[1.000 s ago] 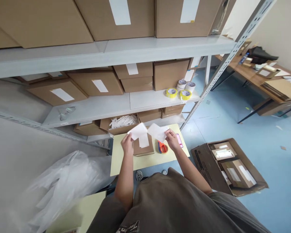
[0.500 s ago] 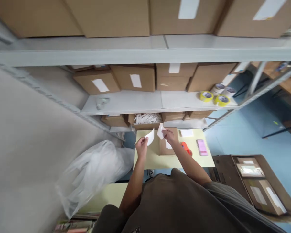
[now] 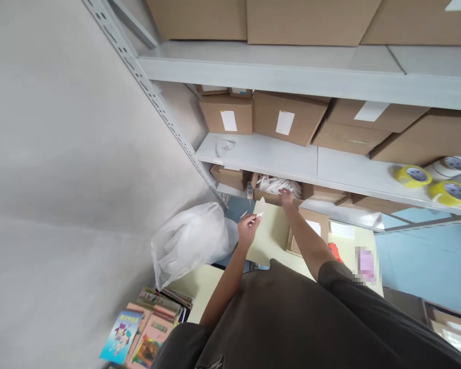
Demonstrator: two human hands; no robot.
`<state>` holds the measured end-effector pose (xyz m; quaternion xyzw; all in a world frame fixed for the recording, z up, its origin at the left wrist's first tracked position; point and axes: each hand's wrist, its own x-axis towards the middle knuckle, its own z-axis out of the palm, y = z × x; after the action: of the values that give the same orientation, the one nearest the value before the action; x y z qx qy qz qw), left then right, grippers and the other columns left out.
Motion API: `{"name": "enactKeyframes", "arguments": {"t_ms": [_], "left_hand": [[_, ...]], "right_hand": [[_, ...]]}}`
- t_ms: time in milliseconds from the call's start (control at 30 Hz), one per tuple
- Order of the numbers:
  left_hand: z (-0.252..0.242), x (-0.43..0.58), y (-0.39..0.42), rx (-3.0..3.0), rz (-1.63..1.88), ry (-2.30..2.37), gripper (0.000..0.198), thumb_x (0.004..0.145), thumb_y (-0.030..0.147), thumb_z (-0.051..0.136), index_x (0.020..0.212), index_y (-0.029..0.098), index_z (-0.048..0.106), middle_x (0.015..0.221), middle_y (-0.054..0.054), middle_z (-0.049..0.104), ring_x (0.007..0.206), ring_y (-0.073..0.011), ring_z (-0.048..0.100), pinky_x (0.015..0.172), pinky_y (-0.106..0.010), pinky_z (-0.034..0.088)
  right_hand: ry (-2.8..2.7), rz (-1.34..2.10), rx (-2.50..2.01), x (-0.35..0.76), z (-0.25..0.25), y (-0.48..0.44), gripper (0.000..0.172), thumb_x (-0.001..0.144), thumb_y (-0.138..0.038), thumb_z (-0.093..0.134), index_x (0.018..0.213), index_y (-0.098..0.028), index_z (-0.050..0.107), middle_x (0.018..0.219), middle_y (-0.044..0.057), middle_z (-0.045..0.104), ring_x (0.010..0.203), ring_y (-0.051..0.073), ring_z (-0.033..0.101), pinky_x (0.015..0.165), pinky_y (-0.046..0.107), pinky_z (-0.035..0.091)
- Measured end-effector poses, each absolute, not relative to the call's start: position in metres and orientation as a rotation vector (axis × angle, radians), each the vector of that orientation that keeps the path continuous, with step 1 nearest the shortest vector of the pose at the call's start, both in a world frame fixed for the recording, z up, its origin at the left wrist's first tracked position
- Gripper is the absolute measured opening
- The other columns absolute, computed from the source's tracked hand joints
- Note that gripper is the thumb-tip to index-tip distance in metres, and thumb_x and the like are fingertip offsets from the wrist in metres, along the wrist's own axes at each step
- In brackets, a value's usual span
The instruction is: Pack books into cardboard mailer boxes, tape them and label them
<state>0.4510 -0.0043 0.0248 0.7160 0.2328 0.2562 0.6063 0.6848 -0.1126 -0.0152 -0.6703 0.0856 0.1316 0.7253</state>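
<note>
Landmark: the open-topped cardboard box [image 3: 267,197], low on the shelving, heaped with white strips [image 3: 271,184]. Right hand [image 3: 286,197] at this box, its fingers over the strips near the front wall; a sliver of white shows by the fingertips, but cannot tell whether they grip it. Left hand [image 3: 247,228] on the near side of the box, a little to its left, thumb and fingers pinching a white paper piece [image 3: 260,207] that stands up over the edge of the pale yellow tabletop [image 3: 269,221]. Tabletop spreads in front of the box and off to its right. On it, near side and right of the box: a flat cardboard package [image 3: 323,221] with a white label [image 3: 315,227], partly behind the right forearm. Further right of the box, a white sheet [image 3: 341,229], an orange item [image 3: 334,250] mostly hidden by the right arm, and a pink rectangular item [image 3: 366,264] blurred into pixels. Shelf above the box: clear glasses [image 3: 224,147] up and left of it; yellow tape rolls [image 3: 413,176] well to its right. Translucent plastic bag [image 3: 194,241] near side, left of the box; beyond that, nearer the wearer, stacked books [image 3: 153,328].
</note>
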Motion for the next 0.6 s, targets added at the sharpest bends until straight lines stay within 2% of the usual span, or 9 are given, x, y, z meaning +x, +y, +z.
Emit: {"name": "enactKeyframes", "arguments": {"t_ms": [67, 167, 267, 400, 500, 567, 600], "left_hand": [[0.021, 0.461, -0.008, 1.671, 0.583, 0.493, 0.029, 0.088, 0.052, 0.077, 0.082, 0.024, 0.083, 0.088, -0.006, 0.077, 0.079, -0.0196, 0.069, 0.071, -0.03, 0.056], [0.019, 0.48, -0.024, 1.73, 0.57, 0.388, 0.024, 0.09, 0.048, 0.077, 0.083, 0.026, 0.083, 0.088, -0.007, 0.077, 0.084, -0.0216, 0.071, 0.076, -0.033, 0.058], [0.019, 0.498, -0.053, 1.831, 0.564, 0.246, 0.019, 0.09, 0.045, 0.079, 0.084, 0.028, 0.085, 0.093, -0.009, 0.077, 0.094, -0.025, 0.071, 0.092, -0.04, 0.058], [0.018, 0.506, -0.1, 1.951, 0.503, 0.035, 0.015, 0.084, 0.043, 0.086, 0.088, 0.028, 0.086, 0.108, -0.014, 0.076, 0.111, -0.0318, 0.068, 0.106, -0.049, 0.053], [0.013, 0.504, -0.132, 1.95, 0.432, -0.042, 0.039, 0.071, 0.047, 0.097, 0.102, 0.027, 0.086, 0.126, -0.016, 0.074, 0.126, -0.0361, 0.063, 0.115, -0.052, 0.048], [0.006, 0.502, -0.148, 1.863, 0.421, 0.131, 0.052, 0.072, 0.056, 0.095, 0.112, 0.025, 0.083, 0.128, -0.017, 0.073, 0.125, -0.0337, 0.064, 0.111, -0.048, 0.05], [0.002, 0.502, -0.154, 1.798, 0.401, 0.256, 0.054, 0.075, 0.061, 0.09, 0.112, 0.023, 0.081, 0.122, -0.016, 0.075, 0.118, -0.0308, 0.067, 0.105, -0.044, 0.054]], "right_hand": [[0.232, 0.298, -1.497, 0.663, -0.014, -0.133, 0.041, 0.073, -0.06, 0.083, 0.071, -0.023, 0.066, 0.06, -0.001, 0.061, 0.059, 0.015, 0.055, 0.058, 0.03, 0.047], [0.17, 0.388, -1.484, 0.616, -0.005, -0.174, 0.049, 0.072, -0.066, 0.085, 0.065, -0.021, 0.066, 0.066, 0.004, 0.069, 0.066, 0.019, 0.064, 0.063, 0.03, 0.053], [0.064, 0.563, -1.375, 0.569, 0.012, -0.213, 0.053, 0.079, -0.072, 0.078, 0.075, -0.019, 0.073, 0.08, 0.009, 0.077, 0.075, 0.021, 0.071, 0.068, 0.031, 0.056], [0.14, 0.446, -1.291, 0.537, 0.03, -0.251, 0.046, 0.077, -0.065, 0.084, 0.082, -0.02, 0.076, 0.088, 0.008, 0.079, 0.081, 0.021, 0.072, 0.071, 0.031, 0.056], [0.266, 0.319, -1.29, 0.536, 0.03, -0.275, 0.04, 0.068, -0.056, 0.09, 0.079, -0.021, 0.075, 0.082, 0.004, 0.077, 0.076, 0.019, 0.071, 0.066, 0.028, 0.052], [0.342, 0.298, -1.275, 0.535, 0.025, -0.291, 0.041, 0.064, -0.056, 0.091, 0.077, -0.021, 0.074, 0.08, 0.003, 0.076, 0.074, 0.018, 0.07, 0.065, 0.027, 0.05], [0.363, 0.31, -1.263, 0.533, 0.022, -0.299, 0.043, 0.063, -0.057, 0.091, 0.077, -0.021, 0.073, 0.08, 0.003, 0.075, 0.073, 0.018, 0.07, 0.065, 0.027, 0.05]]}}
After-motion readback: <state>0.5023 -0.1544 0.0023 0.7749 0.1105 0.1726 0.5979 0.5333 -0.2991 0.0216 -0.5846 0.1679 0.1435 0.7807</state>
